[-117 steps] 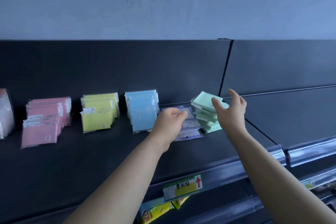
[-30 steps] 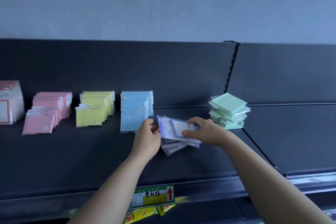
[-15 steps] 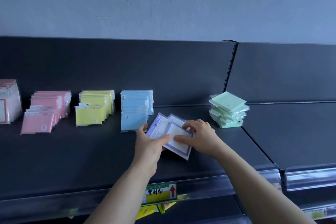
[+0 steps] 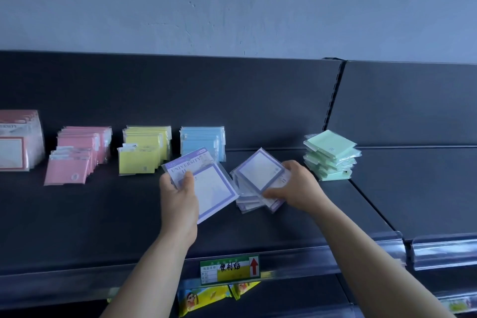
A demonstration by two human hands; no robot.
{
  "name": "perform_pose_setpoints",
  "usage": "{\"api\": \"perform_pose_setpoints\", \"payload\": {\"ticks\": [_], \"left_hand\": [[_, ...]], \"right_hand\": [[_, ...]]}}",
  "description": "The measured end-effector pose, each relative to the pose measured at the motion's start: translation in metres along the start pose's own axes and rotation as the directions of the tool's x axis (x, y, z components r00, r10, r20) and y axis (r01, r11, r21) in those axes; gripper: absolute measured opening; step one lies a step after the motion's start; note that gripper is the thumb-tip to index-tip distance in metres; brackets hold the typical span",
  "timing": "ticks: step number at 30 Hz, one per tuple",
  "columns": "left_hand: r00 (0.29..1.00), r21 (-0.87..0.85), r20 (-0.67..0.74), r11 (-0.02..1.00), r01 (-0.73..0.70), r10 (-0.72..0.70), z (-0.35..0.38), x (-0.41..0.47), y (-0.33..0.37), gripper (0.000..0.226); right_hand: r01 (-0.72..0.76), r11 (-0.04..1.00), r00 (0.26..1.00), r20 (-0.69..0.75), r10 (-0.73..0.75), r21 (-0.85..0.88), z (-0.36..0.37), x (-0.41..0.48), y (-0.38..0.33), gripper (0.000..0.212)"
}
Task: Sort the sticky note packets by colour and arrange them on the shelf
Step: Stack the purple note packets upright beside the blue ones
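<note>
Shelf (image 4: 103,214), dark. Ranged along its far side, left to right: pink row (image 4: 74,155), yellow row (image 4: 144,152), blue row (image 4: 204,142); green stack (image 4: 331,155) is set well apart at right. Tilted near the blue row, purple packet (image 4: 214,188) is pinched by thumb and fingers of left hand (image 4: 178,196). On the shelf between it and the green stack, purple pile (image 4: 258,177) is gripped by curled fingers of right hand (image 4: 296,186).

Only the person's two forearms show, bare from the wrist to the lower frame edge, with uncovered skin all along. The left hand (image 4: 178,196) and the right hand (image 4: 296,186) are bare as well, with slender fingers and smooth wrists; the nails are too blurred to make out.
</note>
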State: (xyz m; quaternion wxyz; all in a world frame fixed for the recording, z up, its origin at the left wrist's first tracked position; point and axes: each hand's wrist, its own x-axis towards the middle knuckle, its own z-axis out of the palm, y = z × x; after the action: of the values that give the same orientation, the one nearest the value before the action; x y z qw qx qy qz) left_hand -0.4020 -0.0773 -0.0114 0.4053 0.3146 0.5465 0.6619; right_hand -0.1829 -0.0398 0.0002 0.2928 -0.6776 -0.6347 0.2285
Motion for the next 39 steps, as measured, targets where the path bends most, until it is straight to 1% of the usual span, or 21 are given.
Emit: {"api": "perform_pose_setpoints", "payload": {"ticks": [1,3,5,6,7,8,11,13,15,16,17,19,20,21,23,24,26,31,34,36,39], "left_hand": [[1.000,0.019,0.016,1.000,0.019,-0.019,-0.001,0.001,0.001,0.002],[0.994,0.047,0.059,0.995,0.090,-0.093,-0.004,0.006,0.000,0.014],[0.985,0.101,0.116,0.988,0.120,-0.132,-0.006,0.009,0.000,0.023],[0.982,0.142,0.135,0.984,0.111,-0.130,-0.008,0.011,-0.001,0.022],[0.980,0.174,0.158,0.980,0.092,-0.120,-0.009,0.010,0.000,0.020],[0.979,0.200,0.177,0.978,0.062,-0.098,-0.009,0.010,0.000,0.017],[0.959,0.237,0.278,0.971,-0.021,-0.047,-0.005,0.001,0.002,0.015],[0.924,0.277,0.381,0.958,-0.073,-0.039,0.003,-0.006,0.005,0.016],[0.885,0.284,0.463,0.954,-0.092,-0.052,0.010,-0.014,0.006,0.015],[0.868,0.291,0.491,0.953,-0.090,-0.068,0.012,-0.017,0.006,0.017],[0.861,0.306,0.503,0.947,-0.101,-0.070,0.014,-0.019,0.006,0.028],[0.876,0.363,0.476,0.925,-0.117,-0.076,0.012,-0.018,0.002,0.054],[0.896,0.377,0.437,0.920,-0.104,-0.078,0.010,-0.018,0.002,0.057],[0.917,0.371,0.391,0.925,-0.076,-0.081,0.008,-0.016,0.001,0.048],[0.949,0.322,0.304,0.947,-0.020,-0.083,0.004,-0.014,0.002,0.018],[0.958,0.289,0.275,0.957,0.001,-0.084,0.002,-0.012,0.001,0.011],[0.968,0.229,0.237,0.973,0.025,-0.081,0.000,-0.010,0.003,0.010],[0.980,0.165,0.179,0.985,0.054,-0.084,-0.001,-0.008,0.005,0.012],[0.982,0.156,0.168,0.986,0.064,-0.090,-0.001,-0.007,0.005,0.010],[0.982,0.155,0.167,0.986,0.066,-0.092,-0.001,-0.008,0.004,0.012],[0.981,0.153,0.166,0.986,0.070,-0.096,-0.001,-0.008,0.002,0.013]], "right_hand": [[0.021,0.994,1.000,-0.025,-0.018,0.103,-0.003,0.001,0.001,0.064],[0.043,0.940,0.998,-0.051,-0.027,0.337,-0.014,0.000,0.000,0.054],[0.028,0.787,0.999,-0.032,-0.010,0.616,-0.028,-0.003,-0.003,0.048],[0.023,0.705,1.000,-0.018,-0.014,0.708,-0.036,-0.005,-0.007,0.040],[0.025,0.659,1.000,-0.009,-0.027,0.752,-0.043,-0.006,-0.009,0.030],[0.030,0.652,0.999,0.004,-0.050,0.758,-0.049,-0.008,-0.012,0.022],[0.043,0.719,0.991,0.061,-0.118,0.694,-0.051,-0.010,-0.020,0.015],[0.073,0.791,0.985,0.081,-0.153,0.607,-0.040,-0.010,-0.028,0.016],[0.113,0.812,0.977,0.084,-0.195,0.572,-0.026,-0.010,-0.038,0.015],[0.140,0.812,0.973,0.071,-0.218,0.567,-0.020,-0.009,-0.042,0.017],[0.171,0.813,0.970,0.047,-0.237,0.557,-0.014,-0.006,-0.044,0.019],[0.223,0.856,0.971,-0.025,-0.239,0.467,-0.005,0.000,-0.043,0.025],[0.234,0.898,0.971,-0.051,-0.232,0.372,-0.003,0.003,-0.040,0.032],[0.233,0.939,0.972,-0.043,-0.230,0.253,-0.003,0.006,-0.035,0.041],[0.217,0.976,0.973,0.080,-0.217,0.006,-0.001,0.010,-0.023,0.057],[0.215,0.972,0.966,0.164,-0.198,-0.093,0.000,0.010,-0.017,0.063],[0.227,0.950,0.945,0.284,-0.162,-0.214,0.006,0.011,-0.008,0.072],[0.206,0.933,0.956,0.264,-0.127,-0.295,0.009,0.012,-0.003,0.084],[0.216,0.915,0.941,0.321,-0.102,-0.341,0.008,0.010,0.000,0.099],[0.212,0.932,0.940,0.323,-0.112,-0.294,0.010,0.009,0.003,0.103],[0.194,0.951,0.965,0.223,-0.141,-0.239,0.009,0.007,0.003,0.103]]}}
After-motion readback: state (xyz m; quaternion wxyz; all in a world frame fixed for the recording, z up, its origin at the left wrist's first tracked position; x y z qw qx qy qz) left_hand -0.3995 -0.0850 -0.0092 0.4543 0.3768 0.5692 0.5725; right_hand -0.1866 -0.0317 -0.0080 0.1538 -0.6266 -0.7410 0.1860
